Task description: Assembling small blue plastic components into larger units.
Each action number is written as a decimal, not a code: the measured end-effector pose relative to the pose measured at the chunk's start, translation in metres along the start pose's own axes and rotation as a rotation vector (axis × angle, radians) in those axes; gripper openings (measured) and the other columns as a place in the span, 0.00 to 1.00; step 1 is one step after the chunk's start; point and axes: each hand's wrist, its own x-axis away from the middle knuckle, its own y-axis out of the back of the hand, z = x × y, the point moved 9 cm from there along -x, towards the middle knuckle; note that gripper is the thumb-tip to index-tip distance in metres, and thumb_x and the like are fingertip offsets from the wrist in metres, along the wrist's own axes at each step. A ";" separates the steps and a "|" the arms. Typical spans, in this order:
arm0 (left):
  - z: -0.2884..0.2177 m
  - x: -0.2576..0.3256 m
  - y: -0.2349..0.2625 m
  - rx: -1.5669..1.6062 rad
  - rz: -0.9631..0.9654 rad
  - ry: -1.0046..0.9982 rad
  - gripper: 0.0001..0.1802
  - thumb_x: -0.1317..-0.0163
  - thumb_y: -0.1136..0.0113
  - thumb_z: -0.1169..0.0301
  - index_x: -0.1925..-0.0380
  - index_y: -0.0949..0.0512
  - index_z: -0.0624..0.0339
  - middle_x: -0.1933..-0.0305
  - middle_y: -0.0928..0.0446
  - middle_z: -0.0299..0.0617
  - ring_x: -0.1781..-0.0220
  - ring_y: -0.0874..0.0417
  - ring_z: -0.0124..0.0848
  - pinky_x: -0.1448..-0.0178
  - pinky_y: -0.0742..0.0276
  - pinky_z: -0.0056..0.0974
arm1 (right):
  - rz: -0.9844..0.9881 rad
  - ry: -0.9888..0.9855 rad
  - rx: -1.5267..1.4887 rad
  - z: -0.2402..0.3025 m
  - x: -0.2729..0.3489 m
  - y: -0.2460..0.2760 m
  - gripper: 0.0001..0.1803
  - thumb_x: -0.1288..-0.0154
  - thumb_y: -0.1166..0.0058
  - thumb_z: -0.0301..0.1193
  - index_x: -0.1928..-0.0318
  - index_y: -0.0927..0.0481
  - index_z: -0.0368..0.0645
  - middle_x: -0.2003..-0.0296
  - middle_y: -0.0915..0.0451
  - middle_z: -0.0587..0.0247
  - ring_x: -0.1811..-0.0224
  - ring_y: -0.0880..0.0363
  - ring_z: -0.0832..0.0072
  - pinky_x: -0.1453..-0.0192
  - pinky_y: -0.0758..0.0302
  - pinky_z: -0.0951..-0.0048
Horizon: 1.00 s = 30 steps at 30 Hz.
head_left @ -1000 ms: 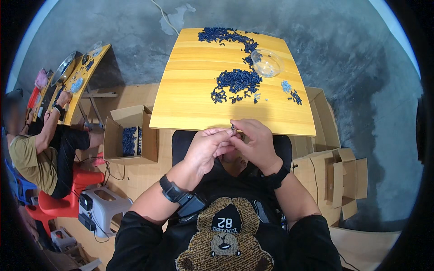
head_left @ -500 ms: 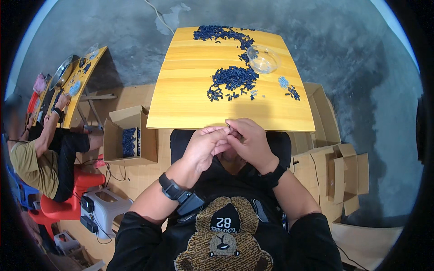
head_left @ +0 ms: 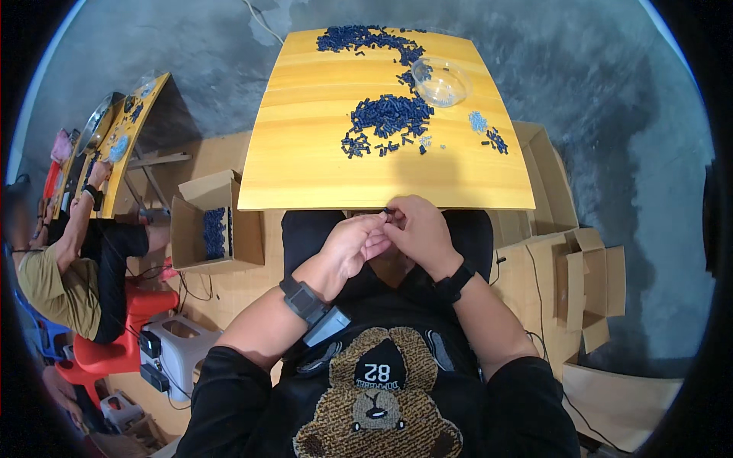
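Observation:
Just off the near edge of the wooden table (head_left: 305,172), my left hand (head_left: 351,246) and my right hand (head_left: 421,235) meet, closed fingertip to fingertip. Between them shows the end of a small black piece (head_left: 388,211), mostly hidden by the fingers. Beyond my hands lies a heap of short dark tube-like pieces (head_left: 391,114). A few pale bits (head_left: 425,142) are scattered at its near right. Farther right are a little pile of light blue bits (head_left: 478,120) and several more dark pieces (head_left: 496,140).
A clear round bowl (head_left: 441,82) stands right of the heap. More dark pieces (head_left: 355,37) line the far edge. An open carton (head_left: 248,229) with dark pieces sits left, empty cartons (head_left: 588,286) right. At far left a person (head_left: 65,278) works at another table (head_left: 126,160).
The view has shifted slightly, so the table sits a little higher. My hands stay together with the small black piece; the right fingers have shifted a little around it.

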 end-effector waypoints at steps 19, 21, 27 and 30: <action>0.000 -0.016 0.006 -0.011 -0.082 0.009 0.08 0.36 0.49 0.70 0.61 0.24 0.61 0.63 0.21 0.37 0.62 0.21 0.26 0.53 0.25 0.32 | 0.036 -0.038 0.232 -0.020 -0.003 -0.007 0.09 0.52 0.42 0.33 0.79 0.24 0.41 0.77 0.24 0.56 0.71 0.24 0.59 0.66 0.28 0.61; -0.003 -0.016 0.004 -0.028 -0.085 -0.009 0.09 0.37 0.49 0.72 0.59 0.25 0.64 0.60 0.21 0.40 0.59 0.20 0.29 0.52 0.25 0.34 | 0.043 -0.036 0.223 -0.021 -0.004 -0.007 0.09 0.52 0.42 0.34 0.79 0.23 0.41 0.77 0.24 0.56 0.71 0.24 0.59 0.66 0.27 0.61; -0.008 -0.015 0.001 -0.001 -0.175 -0.062 0.06 0.38 0.48 0.76 0.66 0.24 0.66 0.68 0.22 0.41 0.70 0.23 0.26 0.57 0.23 0.34 | 0.098 -0.047 0.207 -0.025 -0.009 -0.009 0.10 0.51 0.42 0.34 0.78 0.23 0.40 0.76 0.23 0.54 0.70 0.23 0.59 0.64 0.27 0.61; -0.007 -0.015 0.001 0.027 -0.208 -0.064 0.05 0.39 0.48 0.77 0.66 0.24 0.67 0.67 0.23 0.41 0.70 0.23 0.26 0.59 0.23 0.34 | 0.087 -0.022 0.212 -0.027 -0.009 -0.010 0.09 0.55 0.41 0.33 0.75 0.21 0.40 0.77 0.23 0.55 0.72 0.24 0.59 0.67 0.27 0.62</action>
